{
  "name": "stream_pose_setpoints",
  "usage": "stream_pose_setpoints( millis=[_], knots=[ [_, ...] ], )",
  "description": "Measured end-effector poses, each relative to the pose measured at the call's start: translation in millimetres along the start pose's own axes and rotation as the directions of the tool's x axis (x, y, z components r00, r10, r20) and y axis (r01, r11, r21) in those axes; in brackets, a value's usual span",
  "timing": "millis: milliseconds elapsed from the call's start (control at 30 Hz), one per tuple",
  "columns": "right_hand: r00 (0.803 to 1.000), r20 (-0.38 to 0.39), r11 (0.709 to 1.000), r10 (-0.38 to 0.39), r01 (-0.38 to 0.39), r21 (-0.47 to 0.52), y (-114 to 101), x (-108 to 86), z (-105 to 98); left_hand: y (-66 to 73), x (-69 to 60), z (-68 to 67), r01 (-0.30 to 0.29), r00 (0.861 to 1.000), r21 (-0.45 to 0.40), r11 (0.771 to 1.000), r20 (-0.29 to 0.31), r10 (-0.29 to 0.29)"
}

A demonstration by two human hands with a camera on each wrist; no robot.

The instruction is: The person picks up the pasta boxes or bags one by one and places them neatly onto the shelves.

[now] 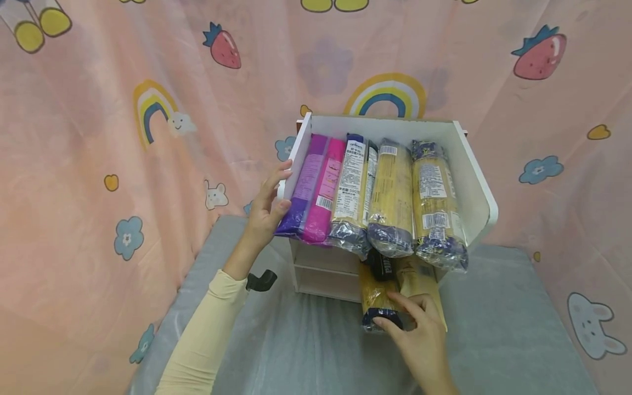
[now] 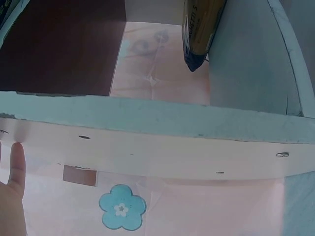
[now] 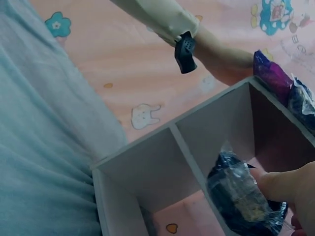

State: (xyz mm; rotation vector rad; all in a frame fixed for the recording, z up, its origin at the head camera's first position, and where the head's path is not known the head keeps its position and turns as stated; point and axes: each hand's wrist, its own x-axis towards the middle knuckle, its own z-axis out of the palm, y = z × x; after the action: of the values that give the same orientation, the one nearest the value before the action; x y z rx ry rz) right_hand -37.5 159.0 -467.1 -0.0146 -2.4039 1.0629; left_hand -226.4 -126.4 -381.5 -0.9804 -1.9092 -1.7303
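Note:
My right hand [image 1: 419, 334] pinches the dark-blue front end of a spaghetti packet [image 1: 377, 293], which juts out below the upper tier of a white shelf unit [image 1: 479, 197]. The right wrist view shows this packet's crinkled clear-and-blue end [image 3: 241, 196] near the thumb of the right hand [image 3: 295, 189]. Against the unit's left side panel rests my left hand [image 1: 266, 211], fingers fairly straight; in the left wrist view its fingertip [image 2: 17, 152] touches that panel. Beside the pinched packet lies another yellow packet [image 1: 419, 282], partly hidden.
On the upper tier lie a purple-pink packet [image 1: 316, 192] and several yellow pasta packets [image 1: 390, 192], their ends overhanging the front. Lower left are divided compartments [image 1: 326, 280]. A grey cloth [image 1: 296, 340] covers the table; a printed pink curtain [image 1: 148, 219] hangs behind.

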Motion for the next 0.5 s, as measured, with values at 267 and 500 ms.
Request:
stream_pose_setpoints(
  millis=[267, 500],
  knots=[
    [0.97, -0.141, 0.979, -0.2, 0.204, 0.015, 5, 2.3, 10, 0.0, 0.7, -0.3, -0.015, 1.0, 0.016, 1.0, -0.002, 0.015],
    [0.953, -0.19, 0.972, -0.234, 0.225, -0.066, 7, 5.3, 17, 1.4, 1.0, 0.1, -0.015, 1.0, 0.019, 1.0, 0.004, 0.015]
  ],
)
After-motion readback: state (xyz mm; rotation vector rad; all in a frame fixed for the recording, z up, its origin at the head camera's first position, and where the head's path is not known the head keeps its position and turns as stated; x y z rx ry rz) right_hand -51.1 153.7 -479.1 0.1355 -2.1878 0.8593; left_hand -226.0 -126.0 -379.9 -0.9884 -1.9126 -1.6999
